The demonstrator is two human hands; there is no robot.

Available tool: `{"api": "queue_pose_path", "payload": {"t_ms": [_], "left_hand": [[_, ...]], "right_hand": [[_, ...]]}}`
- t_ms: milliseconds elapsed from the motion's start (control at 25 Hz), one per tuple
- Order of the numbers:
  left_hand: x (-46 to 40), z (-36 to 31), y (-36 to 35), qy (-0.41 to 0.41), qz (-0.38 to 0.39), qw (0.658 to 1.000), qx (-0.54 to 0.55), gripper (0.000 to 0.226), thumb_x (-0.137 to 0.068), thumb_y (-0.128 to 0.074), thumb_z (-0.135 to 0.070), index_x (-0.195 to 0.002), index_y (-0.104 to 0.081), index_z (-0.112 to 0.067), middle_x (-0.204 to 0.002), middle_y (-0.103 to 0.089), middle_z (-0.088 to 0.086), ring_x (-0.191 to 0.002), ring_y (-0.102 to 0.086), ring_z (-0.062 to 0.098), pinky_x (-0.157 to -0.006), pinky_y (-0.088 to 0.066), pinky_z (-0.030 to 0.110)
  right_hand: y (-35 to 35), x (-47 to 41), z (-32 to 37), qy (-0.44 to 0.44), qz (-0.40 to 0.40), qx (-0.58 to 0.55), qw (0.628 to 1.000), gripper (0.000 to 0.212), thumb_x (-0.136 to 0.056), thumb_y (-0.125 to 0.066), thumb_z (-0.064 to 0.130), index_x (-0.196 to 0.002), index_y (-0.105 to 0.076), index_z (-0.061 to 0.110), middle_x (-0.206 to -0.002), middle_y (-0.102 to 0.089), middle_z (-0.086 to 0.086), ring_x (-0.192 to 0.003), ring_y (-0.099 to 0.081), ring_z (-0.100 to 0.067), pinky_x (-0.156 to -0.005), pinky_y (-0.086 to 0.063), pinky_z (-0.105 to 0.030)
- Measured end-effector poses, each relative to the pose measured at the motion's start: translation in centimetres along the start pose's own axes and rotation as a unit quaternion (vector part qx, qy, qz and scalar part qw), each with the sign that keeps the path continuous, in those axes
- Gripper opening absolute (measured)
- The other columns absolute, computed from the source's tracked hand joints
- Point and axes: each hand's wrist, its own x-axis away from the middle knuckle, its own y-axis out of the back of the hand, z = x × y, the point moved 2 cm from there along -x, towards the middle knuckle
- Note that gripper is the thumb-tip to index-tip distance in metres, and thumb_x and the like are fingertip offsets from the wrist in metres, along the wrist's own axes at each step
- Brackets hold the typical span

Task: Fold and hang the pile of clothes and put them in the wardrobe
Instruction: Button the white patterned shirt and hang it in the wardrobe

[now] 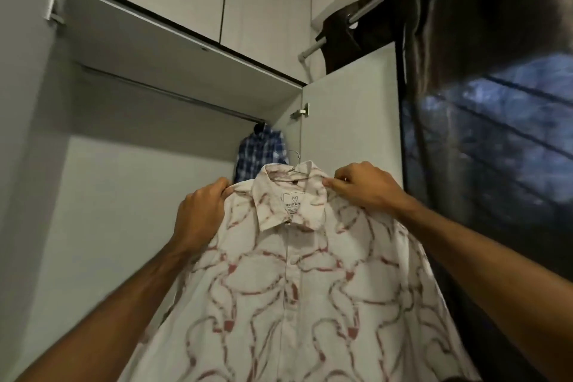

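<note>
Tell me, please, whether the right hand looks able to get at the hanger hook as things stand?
Probably yes. The right hand pinches the white shirt at the shoulder beside the collar, and the hanger hook stands bare just above the collar with nothing over it. The hand would have to let go first.

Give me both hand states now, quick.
Left hand: grips the left shoulder of the white shirt with red swirl print.
Right hand: pinches its right shoulder by the collar.
</note>
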Motion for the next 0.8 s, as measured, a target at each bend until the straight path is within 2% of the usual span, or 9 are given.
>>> {"api": "queue_pose_path", "payload": {"t_ms": [80, 160, 320, 400, 520, 560, 640, 720, 800], "left_hand": [[-2.2, 3.4, -1.4, 0.002, -0.015, 1.0, -0.018, 0.026, -0.106, -0.039, -0.04, -0.09, -0.048, -0.022, -0.078, -0.067, 0.002, -0.07, -0.059, 0.034, -0.061, -0.05, 0.041], [-4.8, 6.6, -3.1, 0.013, -0.018, 0.999, -0.023, 0.029, -0.106, -0.038, -0.042, -0.088, -0.046, -0.02, -0.078, -0.066, 0.001, -0.071, -0.059, 0.034, -0.062, -0.051, 0.041], [-10.1, 13.4, -6.7, 0.043, -0.026, 0.998, -0.024, 0.029, -0.106, -0.039, -0.04, -0.085, -0.043, -0.02, -0.08, -0.065, 0.002, -0.077, -0.058, 0.034, -0.066, -0.051, 0.042], [-12.1, 16.4, -9.5, 0.052, -0.015, 0.998, -0.022, 0.028, -0.105, -0.04, -0.038, -0.086, -0.045, -0.019, -0.081, -0.065, 0.001, -0.079, -0.058, 0.032, -0.068, -0.051, 0.043], [-15.1, 19.9, -14.2, 0.042, 0.011, 0.999, 0.007, 0.027, -0.104, -0.044, -0.034, -0.083, -0.052, -0.019, -0.085, -0.064, 0.0, -0.086, -0.06, 0.029, -0.073, -0.051, 0.044], [-16.3, 20.8, -15.9, 0.021, 0.014, 1.0, -0.002, 0.024, -0.104, -0.045, -0.033, -0.086, -0.055, -0.02, -0.091, -0.064, 0.0, -0.092, -0.06, 0.029, -0.078, -0.05, 0.046], [-18.6, 21.9, -18.9, -0.013, 0.029, 0.998, -0.049, 0.018, -0.104, -0.044, -0.03, -0.106, -0.06, -0.022, -0.111, -0.063, 0.001, -0.107, -0.056, 0.028, -0.091, -0.047, 0.048], [-20.6, 22.5, -21.9, -0.03, 0.037, 0.996, -0.074, 0.024, -0.104, -0.042, -0.029, -0.123, -0.055, -0.023, -0.124, -0.06, 0.002, -0.114, -0.055, 0.027, -0.097, -0.045, 0.049], [-22.4, 22.5, -24.8, -0.038, 0.038, 0.996, -0.071, 0.03, -0.103, -0.041, -0.028, -0.131, -0.051, -0.023, -0.131, -0.058, 0.004, -0.119, -0.054, 0.028, -0.1, -0.045, 0.048]], "right_hand": [[-2.7, -4.0, 1.8, 0.0, -0.029, -0.003, 1.0, 0.049, -0.098, -0.046, 0.064, -0.066, -0.054, 0.028, -0.072, -0.058, 0.01, -0.073, -0.056, -0.015, -0.065, -0.04, -0.033], [-4.7, -8.1, 2.7, 0.015, -0.014, -0.024, 1.0, 0.048, -0.1, -0.047, 0.06, -0.067, -0.056, 0.026, -0.075, -0.06, 0.007, -0.075, -0.058, -0.016, -0.067, -0.044, -0.034], [-8.4, -15.7, 2.0, 0.104, 0.044, -0.102, 0.988, 0.033, -0.105, -0.049, 0.041, -0.092, -0.067, 0.017, -0.095, -0.068, -0.006, -0.09, -0.063, -0.025, -0.082, -0.049, -0.042], [-11.0, -19.3, 1.4, 0.113, 0.017, -0.11, 0.987, 0.032, -0.106, -0.05, 0.038, -0.099, -0.067, 0.012, -0.098, -0.069, -0.007, -0.091, -0.063, -0.024, -0.086, -0.05, -0.044], [-14.9, -24.5, 0.7, 0.09, -0.026, -0.045, 0.995, 0.026, -0.106, -0.048, 0.039, -0.103, -0.066, 0.02, -0.1, -0.069, 0.001, -0.089, -0.062, -0.018, -0.083, -0.052, -0.041], [-16.1, -26.3, 0.4, 0.085, -0.045, -0.026, 0.995, 0.026, -0.106, -0.046, 0.04, -0.106, -0.066, 0.023, -0.102, -0.069, 0.002, -0.09, -0.061, -0.017, -0.082, -0.051, -0.04], [-17.6, -29.4, -0.4, 0.085, -0.086, 0.005, 0.993, 0.025, -0.106, -0.044, 0.042, -0.111, -0.065, 0.027, -0.107, -0.068, 0.003, -0.094, -0.061, -0.019, -0.08, -0.05, -0.038], [-19.4, -32.3, -1.2, 0.088, -0.119, 0.03, 0.989, 0.023, -0.106, -0.044, 0.041, -0.112, -0.063, 0.03, -0.108, -0.068, 0.002, -0.094, -0.062, -0.021, -0.077, -0.05, -0.037], [-21.0, -35.3, -2.0, 0.095, -0.144, 0.047, 0.984, 0.021, -0.105, -0.044, 0.041, -0.107, -0.062, 0.031, -0.105, -0.068, 0.002, -0.089, -0.063, -0.021, -0.075, -0.051, -0.036]]}}
